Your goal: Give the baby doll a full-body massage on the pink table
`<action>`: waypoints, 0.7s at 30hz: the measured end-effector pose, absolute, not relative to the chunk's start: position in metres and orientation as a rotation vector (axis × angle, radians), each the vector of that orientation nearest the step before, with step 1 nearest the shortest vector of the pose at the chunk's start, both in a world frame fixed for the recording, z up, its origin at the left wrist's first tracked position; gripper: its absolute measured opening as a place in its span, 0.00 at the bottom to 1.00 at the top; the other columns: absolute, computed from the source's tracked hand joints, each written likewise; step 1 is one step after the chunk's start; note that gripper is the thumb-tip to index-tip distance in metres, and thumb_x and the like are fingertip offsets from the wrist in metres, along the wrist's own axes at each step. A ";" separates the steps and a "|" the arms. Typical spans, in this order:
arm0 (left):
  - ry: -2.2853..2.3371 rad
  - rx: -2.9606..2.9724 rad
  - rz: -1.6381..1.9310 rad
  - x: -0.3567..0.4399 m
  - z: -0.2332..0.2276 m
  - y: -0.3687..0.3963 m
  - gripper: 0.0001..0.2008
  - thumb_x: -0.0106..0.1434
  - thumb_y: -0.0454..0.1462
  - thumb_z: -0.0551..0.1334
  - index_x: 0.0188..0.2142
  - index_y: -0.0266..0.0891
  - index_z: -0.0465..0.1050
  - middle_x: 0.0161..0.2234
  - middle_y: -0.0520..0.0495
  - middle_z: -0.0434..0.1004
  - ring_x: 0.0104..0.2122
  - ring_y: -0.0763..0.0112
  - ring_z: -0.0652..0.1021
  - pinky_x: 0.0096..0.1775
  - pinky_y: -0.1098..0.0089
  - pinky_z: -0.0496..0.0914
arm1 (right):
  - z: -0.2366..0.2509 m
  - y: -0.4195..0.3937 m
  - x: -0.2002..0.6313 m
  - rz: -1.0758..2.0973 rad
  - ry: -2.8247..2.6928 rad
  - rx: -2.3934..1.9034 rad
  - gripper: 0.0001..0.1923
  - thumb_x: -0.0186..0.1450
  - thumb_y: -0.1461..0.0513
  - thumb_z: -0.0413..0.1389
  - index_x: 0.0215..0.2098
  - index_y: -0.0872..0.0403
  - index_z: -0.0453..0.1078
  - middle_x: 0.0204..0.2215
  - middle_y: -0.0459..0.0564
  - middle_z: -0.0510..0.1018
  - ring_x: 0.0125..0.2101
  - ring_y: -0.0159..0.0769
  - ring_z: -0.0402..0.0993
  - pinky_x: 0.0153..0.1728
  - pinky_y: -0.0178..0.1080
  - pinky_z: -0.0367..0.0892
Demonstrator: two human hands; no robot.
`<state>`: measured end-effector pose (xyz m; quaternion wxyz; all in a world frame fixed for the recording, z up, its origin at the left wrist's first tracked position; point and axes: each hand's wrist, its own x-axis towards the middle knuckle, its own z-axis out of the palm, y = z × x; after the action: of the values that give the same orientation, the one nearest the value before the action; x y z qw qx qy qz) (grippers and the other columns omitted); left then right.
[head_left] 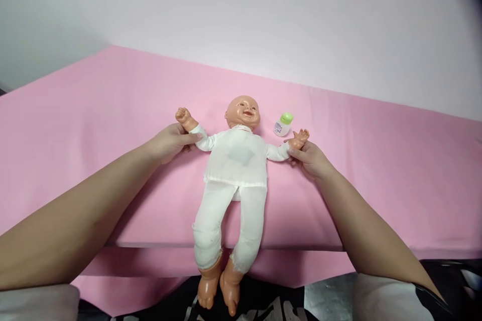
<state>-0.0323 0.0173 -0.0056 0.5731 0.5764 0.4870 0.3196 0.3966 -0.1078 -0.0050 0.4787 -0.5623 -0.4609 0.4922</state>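
Note:
A baby doll (237,160) with a white cloth body lies on its back on the pink-covered table, head away from me, feet hanging over the near edge. On the left, my left hand (176,141) is closed round the doll's forearm, its thumb on the white sleeve just below the wrist. My right hand (309,158) grips the other forearm close to the doll's open plastic hand. Both doll arms are spread out to the sides. Beside the doll's head, a small clear bottle (283,124) with a green cap rests on the cloth, touched by neither hand.
The pink cloth (113,95) covers the table and drapes over its front edge. A pale wall (241,20) rises directly behind the table. Dark clothing with light print shows below the near edge.

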 end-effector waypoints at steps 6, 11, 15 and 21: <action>1.239 1.318 1.036 -0.039 -0.010 0.028 0.15 0.59 0.43 0.76 0.36 0.39 0.75 0.27 0.50 0.74 0.26 0.70 0.74 0.29 0.67 0.66 | -0.017 -0.096 0.408 0.989 -0.943 -1.360 0.54 0.53 0.52 0.79 0.72 0.53 0.65 0.28 0.40 0.74 0.22 0.31 0.64 0.20 0.35 0.63; 1.184 1.667 1.225 -0.026 -0.004 0.002 0.21 0.61 0.46 0.78 0.47 0.40 0.77 0.37 0.47 0.82 0.37 0.62 0.82 0.42 0.61 0.77 | -0.014 -0.104 0.394 0.616 -1.194 -1.302 0.38 0.58 0.50 0.77 0.63 0.48 0.75 0.50 0.53 0.84 0.44 0.44 0.83 0.41 0.44 0.82; 0.759 2.209 1.033 -0.010 0.008 -0.026 0.18 0.67 0.48 0.73 0.52 0.41 0.82 0.50 0.41 0.84 0.48 0.56 0.84 0.51 0.58 0.80 | -0.009 -0.123 0.364 0.322 -1.777 -1.184 0.19 0.71 0.52 0.68 0.59 0.44 0.79 0.56 0.52 0.85 0.55 0.50 0.82 0.55 0.55 0.80; 0.507 2.578 0.714 -0.004 0.018 -0.032 0.21 0.74 0.44 0.64 0.64 0.48 0.80 0.63 0.41 0.80 0.62 0.55 0.80 0.65 0.58 0.74 | -0.008 -0.133 0.335 -0.110 -2.287 -1.142 0.19 0.77 0.59 0.61 0.66 0.43 0.78 0.62 0.50 0.83 0.52 0.50 0.78 0.56 0.57 0.77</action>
<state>-0.0044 -0.0323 0.0176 0.2080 0.9262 0.1821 0.2564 0.3346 -0.1332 -0.0085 0.2875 -0.4274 -0.8562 -0.0410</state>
